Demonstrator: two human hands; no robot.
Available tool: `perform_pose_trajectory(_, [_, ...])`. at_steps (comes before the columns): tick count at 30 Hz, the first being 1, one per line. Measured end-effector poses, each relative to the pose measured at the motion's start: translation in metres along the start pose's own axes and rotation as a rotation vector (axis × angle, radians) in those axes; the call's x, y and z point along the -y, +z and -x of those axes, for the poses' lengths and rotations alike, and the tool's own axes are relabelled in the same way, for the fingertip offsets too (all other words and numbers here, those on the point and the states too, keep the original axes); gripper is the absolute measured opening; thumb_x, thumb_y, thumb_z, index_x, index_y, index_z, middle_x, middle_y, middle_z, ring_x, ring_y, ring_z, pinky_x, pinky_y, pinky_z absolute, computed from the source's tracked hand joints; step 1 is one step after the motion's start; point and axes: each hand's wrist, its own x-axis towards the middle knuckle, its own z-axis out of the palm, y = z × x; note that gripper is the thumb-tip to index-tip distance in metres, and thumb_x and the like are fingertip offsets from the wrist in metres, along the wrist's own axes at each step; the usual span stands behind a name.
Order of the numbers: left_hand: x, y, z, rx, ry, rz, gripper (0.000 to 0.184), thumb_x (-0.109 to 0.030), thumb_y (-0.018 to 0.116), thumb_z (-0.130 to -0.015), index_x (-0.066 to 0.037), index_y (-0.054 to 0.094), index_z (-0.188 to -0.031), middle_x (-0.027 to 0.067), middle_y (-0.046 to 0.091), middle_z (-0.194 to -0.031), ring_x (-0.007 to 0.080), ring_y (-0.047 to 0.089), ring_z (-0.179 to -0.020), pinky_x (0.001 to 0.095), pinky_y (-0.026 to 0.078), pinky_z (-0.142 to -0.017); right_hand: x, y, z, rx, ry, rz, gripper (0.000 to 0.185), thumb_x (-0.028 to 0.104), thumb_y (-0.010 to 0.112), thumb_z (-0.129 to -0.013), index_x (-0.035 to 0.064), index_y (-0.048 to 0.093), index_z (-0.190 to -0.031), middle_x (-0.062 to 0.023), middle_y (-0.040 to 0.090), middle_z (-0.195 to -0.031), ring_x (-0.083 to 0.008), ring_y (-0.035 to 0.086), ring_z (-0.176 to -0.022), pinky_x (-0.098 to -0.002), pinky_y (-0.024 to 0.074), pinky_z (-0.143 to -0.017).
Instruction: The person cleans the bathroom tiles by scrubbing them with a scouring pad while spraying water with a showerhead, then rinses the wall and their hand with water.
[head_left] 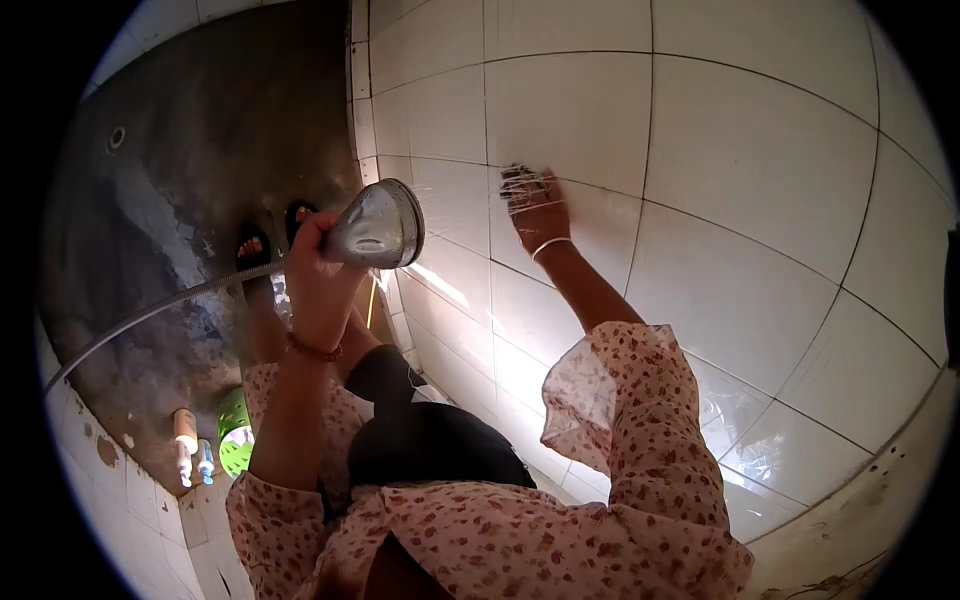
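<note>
Our hands are apart. At left, a hose trails from the shower head, which our left hand clasps sideways, apparently to aim spray rightward; at right, our right hand holds a dark scouring pad against the tiled wall, presumably keeping it wet.

From where I stand, the one camera sits on the person's head and looks forward and steeply down, over the patterned clothing at the bottom edge. It is near the left hand and right hand, both within arm's length, with the floor farther below on the left side. The tiled wall takes the right side, close by. The view is wide and round, bending the tile lines, its corners black
</note>
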Motion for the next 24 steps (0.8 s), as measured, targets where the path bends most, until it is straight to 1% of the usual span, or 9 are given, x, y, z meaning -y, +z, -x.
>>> perform_pose_trajectory(4, [-0.011,0.010,0.001,0.035,0.068,-0.158,0.037,-0.006,0.072,-0.077,-0.002,0.053,-0.107,0.0022,0.057,-0.102,0.0095,0.054,-0.091,0.0241,0.045,-0.081,0.037,-0.015,0.143,0.267,-0.094,-0.206,0.028,0.017,0.061,-0.079,0.0095,0.069,-0.103,-0.0008,0.066,-0.107,-0.0191,0.051,-0.117,-0.0428,0.0285,-0.112])
perform_pose_trajectory(6, [-0.030,0.016,0.008,0.071,0.106,-0.221,0.038,-0.007,0.069,-0.081,-0.003,0.050,-0.114,0.0005,0.055,-0.103,0.0081,0.053,-0.091,0.0238,0.045,-0.080,0.015,-0.039,0.151,0.068,0.087,-0.240,0.025,0.015,0.062,-0.077,0.0104,0.070,-0.100,-0.0005,0.065,-0.110,-0.0190,0.051,-0.118,-0.0445,0.0290,-0.111])
perform_pose_trajectory(8, [-0.040,0.022,0.010,0.119,0.073,-0.011,0.040,-0.014,0.071,-0.082,-0.003,0.050,-0.115,0.0018,0.055,-0.104,0.0098,0.052,-0.094,0.0256,0.043,-0.083,-0.021,-0.062,0.137,-0.128,0.306,-0.295,0.021,0.013,0.064,-0.075,0.0110,0.071,-0.095,-0.0002,0.064,-0.112,-0.0183,0.050,-0.118,-0.0477,0.0292,-0.110])
perform_pose_trajectory(10, [-0.058,0.036,0.010,0.127,0.135,0.117,0.038,-0.014,0.070,-0.081,-0.003,0.053,-0.112,0.0022,0.057,-0.103,0.0107,0.053,-0.094,0.0265,0.044,-0.083,-0.083,-0.140,0.092,-0.024,0.292,0.003,0.021,0.009,0.065,-0.074,0.0120,0.069,-0.094,0.0012,0.060,-0.121,-0.0151,0.049,-0.120,-0.0519,0.0253,-0.111])
perform_pose_trajectory(14, [-0.108,0.069,0.023,0.170,0.299,0.072,0.048,-0.027,0.069,-0.086,-0.001,0.047,-0.120,0.0027,0.052,-0.108,0.0109,0.048,-0.096,0.0275,0.039,-0.088,-0.169,-0.208,0.057,-0.499,0.637,0.126,0.019,0.006,0.065,-0.071,0.0093,0.068,-0.089,0.0004,0.057,-0.124,-0.0172,0.046,-0.123,-0.0518,0.0270,-0.109])
perform_pose_trajectory(17, [-0.125,0.070,0.028,0.239,0.323,-0.033,0.053,-0.032,0.073,-0.083,-0.002,0.047,-0.118,0.0016,0.051,-0.107,0.0098,0.047,-0.096,0.0262,0.039,-0.087,-0.158,-0.180,0.053,-0.584,0.604,0.108,0.016,0.008,0.064,-0.073,0.0090,0.068,-0.088,-0.0009,0.057,-0.125,-0.0183,0.046,-0.123,-0.0506,0.0278,-0.109])
perform_pose_trajectory(18, [-0.129,0.071,0.029,0.252,0.325,-0.083,0.053,-0.032,0.074,-0.082,-0.002,0.047,-0.117,0.0013,0.051,-0.107,0.0095,0.047,-0.096,0.0259,0.039,-0.086,-0.139,-0.156,0.057,-0.336,0.533,0.118,0.020,0.018,0.058,-0.084,0.0088,0.067,-0.099,-0.0016,0.056,-0.125,-0.0201,0.043,-0.125,-0.0493,0.0275,-0.110])
perform_pose_trajectory(21, [-0.136,0.064,0.041,0.217,0.386,-0.168,0.053,-0.034,0.075,-0.081,-0.004,0.047,-0.114,0.0004,0.050,-0.105,0.0088,0.046,-0.094,0.0257,0.039,-0.085,-0.050,-0.058,0.090,-0.053,0.345,-0.043,0.031,0.022,0.056,-0.086,0.0042,0.068,-0.108,-0.0014,0.063,-0.118,-0.0183,0.048,-0.121,-0.0461,0.0247,-0.114])
perform_pose_trajectory(24, [-0.147,0.055,0.050,0.212,0.355,-0.160,0.052,-0.033,0.073,-0.082,-0.003,0.048,-0.116,0.0016,0.050,-0.106,0.0101,0.046,-0.093,0.0266,0.039,-0.084,-0.042,-0.072,0.121,-0.150,0.419,-0.095,0.025,0.019,0.059,-0.082,0.0092,0.071,-0.102,0.0025,0.063,-0.117,-0.0135,0.050,-0.118,-0.0463,0.0267,-0.113])
